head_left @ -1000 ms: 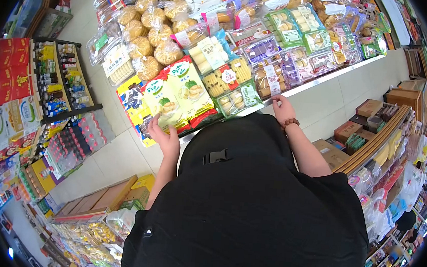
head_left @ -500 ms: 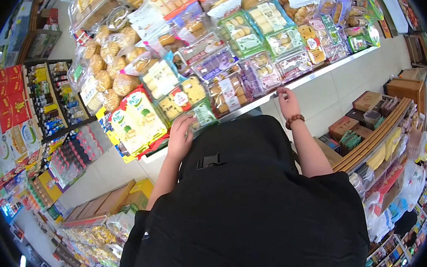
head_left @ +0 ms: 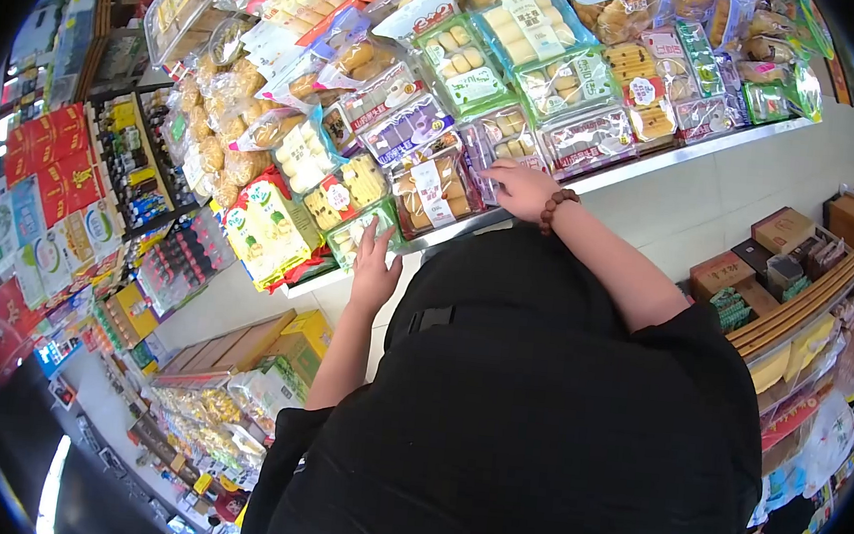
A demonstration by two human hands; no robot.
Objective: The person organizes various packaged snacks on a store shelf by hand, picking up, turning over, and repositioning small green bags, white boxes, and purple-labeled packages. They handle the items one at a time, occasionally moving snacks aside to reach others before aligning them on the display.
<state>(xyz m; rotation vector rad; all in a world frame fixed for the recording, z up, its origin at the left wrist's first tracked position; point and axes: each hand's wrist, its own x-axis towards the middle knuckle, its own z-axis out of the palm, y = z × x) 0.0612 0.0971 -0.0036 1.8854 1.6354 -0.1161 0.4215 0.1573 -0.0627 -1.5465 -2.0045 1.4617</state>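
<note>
My left hand (head_left: 374, 271) rests its fingertips on a green-trimmed pastry pack (head_left: 351, 236) at the display's front edge. The fingers are apart and hold nothing. Further right, my right hand (head_left: 521, 190), with a brown bead bracelet (head_left: 555, 210) on its wrist, reaches over the edge. Its fingers stretch onto a purple-wrapped pastry pack (head_left: 479, 161), not closed round it. Between the hands lies a clear brown cake pack (head_left: 435, 192) with a white label. Left of my left hand are a cookie pack (head_left: 337, 197) and a yellow-green bag (head_left: 268, 226) with red trim.
A metal edge (head_left: 656, 161) runs along the display's front. Bagged round buns (head_left: 215, 150) lie at its left. Cardboard boxes (head_left: 786, 232) stand on a rack to the right, and a bottle shelf (head_left: 132, 163) stands at the left.
My right hand has moved from the display's metal edge onto the purple-wrapped pack. My left hand stays at the green-trimmed pack, fingers now more spread. The view has shifted.
</note>
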